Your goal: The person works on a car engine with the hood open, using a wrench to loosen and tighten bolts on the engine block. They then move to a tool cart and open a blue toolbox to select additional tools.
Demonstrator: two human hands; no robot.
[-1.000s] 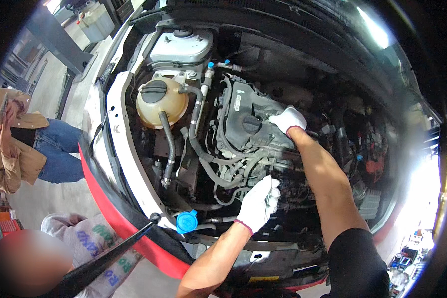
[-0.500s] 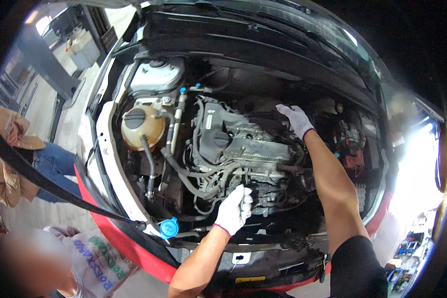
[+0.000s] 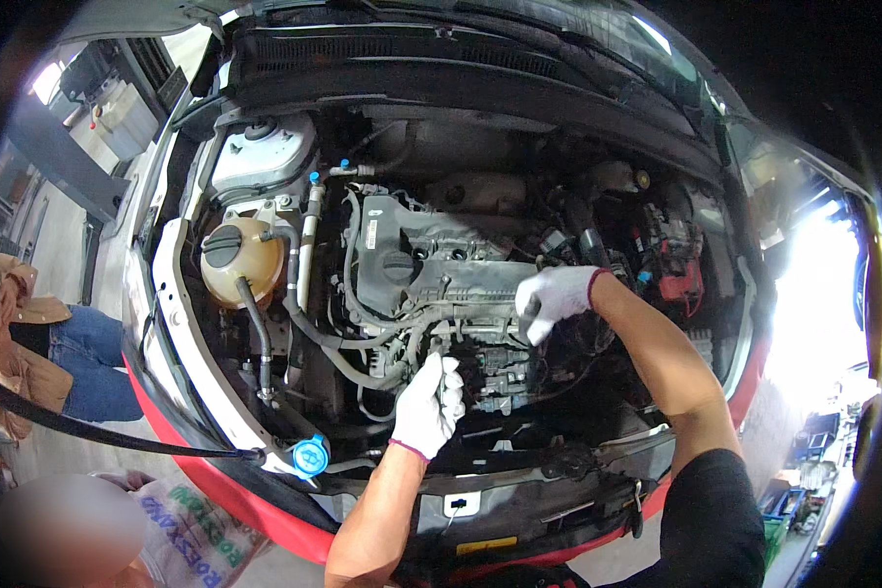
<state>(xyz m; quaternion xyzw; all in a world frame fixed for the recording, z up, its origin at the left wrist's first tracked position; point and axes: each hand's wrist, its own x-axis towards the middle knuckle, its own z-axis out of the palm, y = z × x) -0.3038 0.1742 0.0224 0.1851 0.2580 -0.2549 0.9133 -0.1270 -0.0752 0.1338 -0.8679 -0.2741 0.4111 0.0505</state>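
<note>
Both my hands wear white gloves with dark red cuffs, over the open engine bay of a car. My left hand (image 3: 429,407) is closed at the front of the engine, its fingertips by the hoses and wiring; a small dark thing shows at the tips, too small to name. My right hand (image 3: 557,302) has its fingers curled downward at the right end of the engine's wiring harness (image 3: 461,312); what they hold, if anything, is hidden. Behind my hands lies the grey engine cover (image 3: 382,245) with its black oil filler cap (image 3: 398,266).
A yellowed coolant tank (image 3: 250,265) with a black cap stands left; a blue washer cap (image 3: 311,456) sits near the front corner. A red-covered battery terminal (image 3: 681,282) lies right. A black prop rod (image 3: 118,436) crosses the lower left, near two people (image 3: 88,353).
My right hand has come down and toward me from the rear of the engine, its fingers now curled. My left hand stays closed by the front hoses. The view has shifted slightly.
</note>
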